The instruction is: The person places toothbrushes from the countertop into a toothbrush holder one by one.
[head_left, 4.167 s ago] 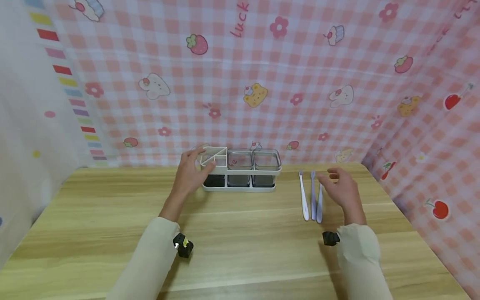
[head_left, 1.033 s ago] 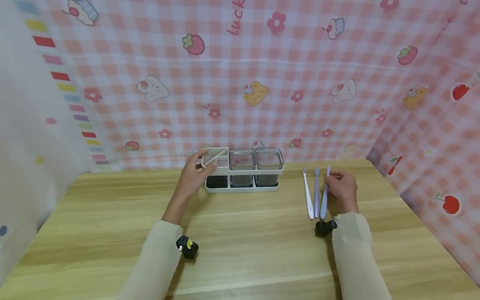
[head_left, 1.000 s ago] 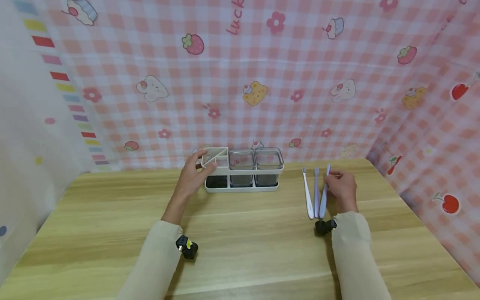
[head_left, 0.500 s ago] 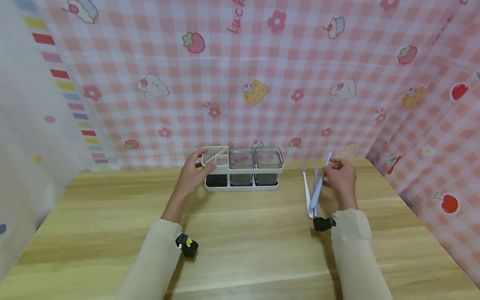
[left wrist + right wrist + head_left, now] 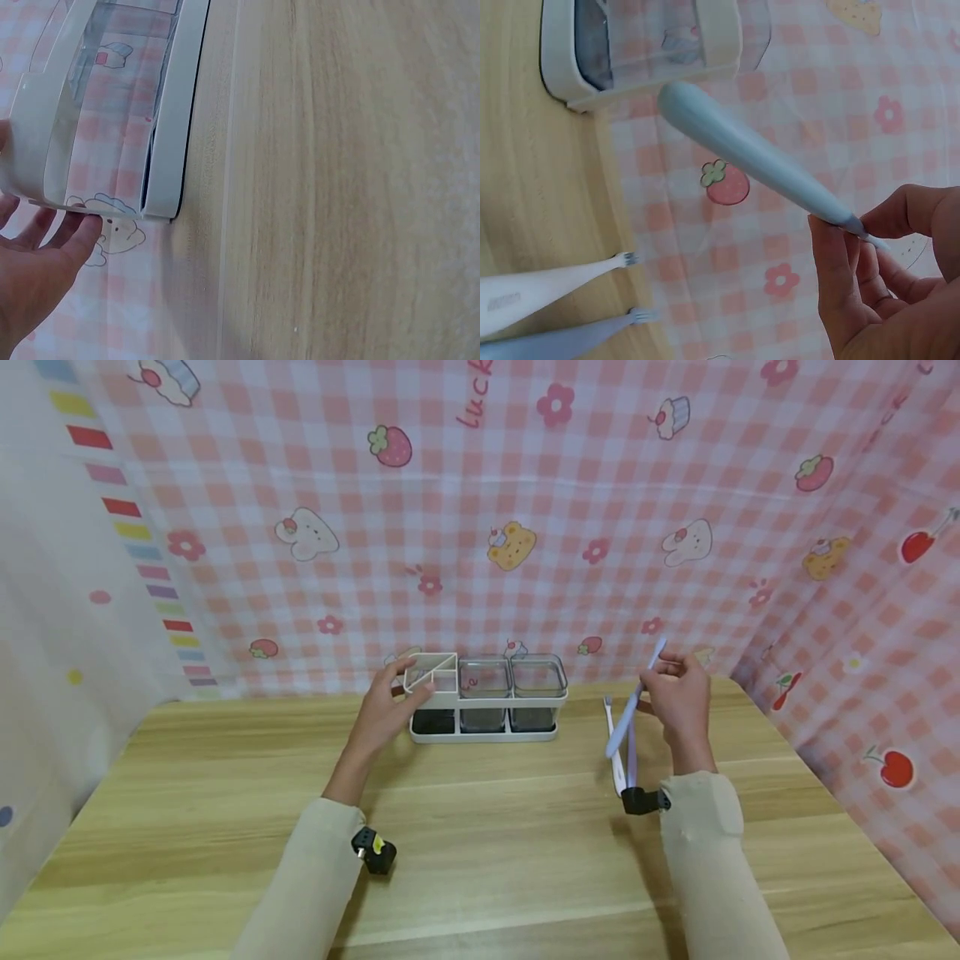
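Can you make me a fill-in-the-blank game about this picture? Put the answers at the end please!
1. The right hand pinches a ____.
2. On the wood-grain table lie ____ more toothbrushes.
3. In the head view, the left hand holds the white rack on the ____ side of the clear cups.
4. The checked cloth behind is white and ____.

Answers: toothbrush; two; left; pink.

A homelike tabletop nook walled with cloth, exact room unclear, a wood-grain table (image 5: pixel 487 835) below the left hand (image 5: pixel 382 710) and right hand (image 5: pixel 681 702), pink checked cartoon cloth (image 5: pixel 450 602) hanging beyond both, whitish cloth (image 5: pixel 82 635) left of the left hand, household toothbrushes (image 5: pixel 622 728) at the right.
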The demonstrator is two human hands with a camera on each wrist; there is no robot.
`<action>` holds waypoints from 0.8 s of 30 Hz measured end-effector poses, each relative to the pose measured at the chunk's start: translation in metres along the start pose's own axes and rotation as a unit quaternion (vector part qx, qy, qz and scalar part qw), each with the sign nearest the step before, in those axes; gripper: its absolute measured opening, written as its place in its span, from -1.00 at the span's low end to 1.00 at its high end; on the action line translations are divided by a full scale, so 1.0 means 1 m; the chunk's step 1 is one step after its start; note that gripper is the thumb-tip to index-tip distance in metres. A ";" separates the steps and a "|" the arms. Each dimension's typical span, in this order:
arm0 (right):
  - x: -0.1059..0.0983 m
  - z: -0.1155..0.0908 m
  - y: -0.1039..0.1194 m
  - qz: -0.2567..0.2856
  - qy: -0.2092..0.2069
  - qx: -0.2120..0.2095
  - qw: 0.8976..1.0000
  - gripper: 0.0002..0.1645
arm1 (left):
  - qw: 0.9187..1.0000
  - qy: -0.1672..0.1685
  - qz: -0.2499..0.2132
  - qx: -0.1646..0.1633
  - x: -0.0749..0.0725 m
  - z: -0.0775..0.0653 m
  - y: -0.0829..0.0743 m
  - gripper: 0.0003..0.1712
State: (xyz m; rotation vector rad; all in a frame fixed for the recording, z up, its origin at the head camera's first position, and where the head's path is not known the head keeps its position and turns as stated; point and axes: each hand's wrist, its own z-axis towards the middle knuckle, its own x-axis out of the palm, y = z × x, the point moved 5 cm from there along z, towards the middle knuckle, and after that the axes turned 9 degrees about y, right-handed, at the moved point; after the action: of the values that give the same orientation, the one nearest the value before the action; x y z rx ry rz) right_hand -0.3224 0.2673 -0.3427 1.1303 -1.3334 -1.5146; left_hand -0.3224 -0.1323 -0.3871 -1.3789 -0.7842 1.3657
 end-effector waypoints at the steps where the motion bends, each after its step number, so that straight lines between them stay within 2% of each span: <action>1: 0.001 -0.001 0.002 0.004 -0.002 -0.002 1.000 -0.51 | 1.000 0.000 0.000 0.000 0.000 0.000 0.000 -0.26; 11: 0.010 -0.010 0.026 0.039 -0.003 -0.048 0.998 -0.54 | 1.000 0.003 -0.002 0.000 0.000 0.000 0.001 -0.26; 16: 0.019 -0.016 0.042 0.067 0.009 -0.093 0.993 -0.57 | 1.000 -0.001 -0.006 -0.006 0.000 0.000 0.000 -0.25; 24: 0.033 -0.019 0.067 0.078 0.030 -0.143 0.986 -0.56 | 1.000 -0.004 -0.013 -0.006 0.000 0.001 0.000 -0.23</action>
State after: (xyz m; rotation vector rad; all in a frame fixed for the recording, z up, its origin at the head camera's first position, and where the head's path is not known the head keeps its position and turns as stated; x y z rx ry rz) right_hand -0.3122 0.2222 -0.2807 0.8636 -1.0936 -1.4888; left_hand -0.3234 -0.1317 -0.3866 -1.3695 -0.8143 1.3498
